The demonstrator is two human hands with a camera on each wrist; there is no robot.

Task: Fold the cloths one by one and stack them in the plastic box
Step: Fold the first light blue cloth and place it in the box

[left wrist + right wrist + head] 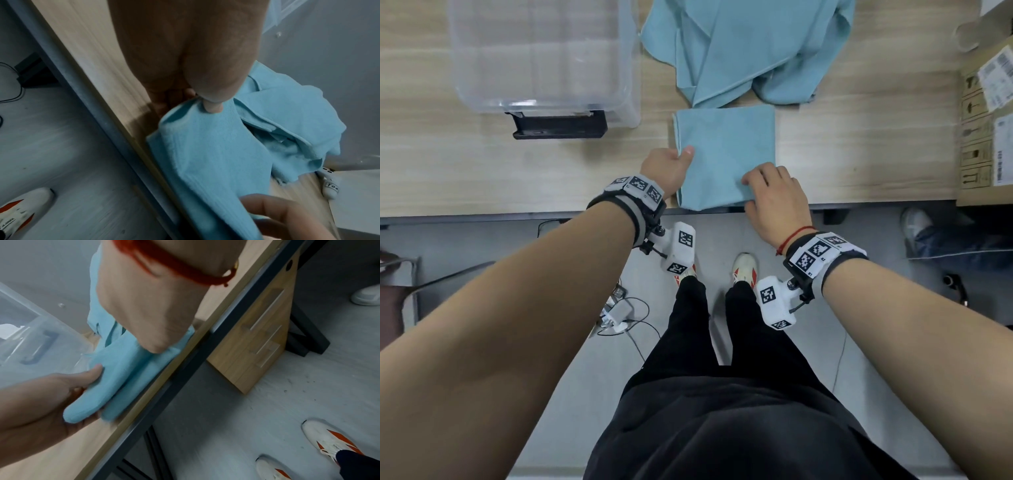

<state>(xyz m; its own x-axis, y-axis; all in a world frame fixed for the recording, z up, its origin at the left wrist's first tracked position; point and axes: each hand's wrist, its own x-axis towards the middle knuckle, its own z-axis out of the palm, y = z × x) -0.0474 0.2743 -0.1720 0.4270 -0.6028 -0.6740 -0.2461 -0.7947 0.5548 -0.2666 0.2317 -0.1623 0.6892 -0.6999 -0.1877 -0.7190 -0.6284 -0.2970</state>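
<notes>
A light-blue cloth [726,147], folded into a rectangle, lies at the table's near edge and hangs slightly over it. My left hand [683,156] grips its left edge, thumb on top and fingers underneath, and that edge [123,369] is lifted off the table. In the left wrist view the thumb [213,107] presses into the cloth [205,154]. My right hand [753,186] has curled fingers on the near right corner, with the thumb at the table edge. The clear plastic box [541,54] stands at the far left, apart from both hands.
A heap of unfolded blue cloths [750,44] lies just beyond the folded one. A black latch [560,125] juts from the box's front. A cardboard box [986,130] sits at the right edge. Another person's shoe [916,222] is on the floor.
</notes>
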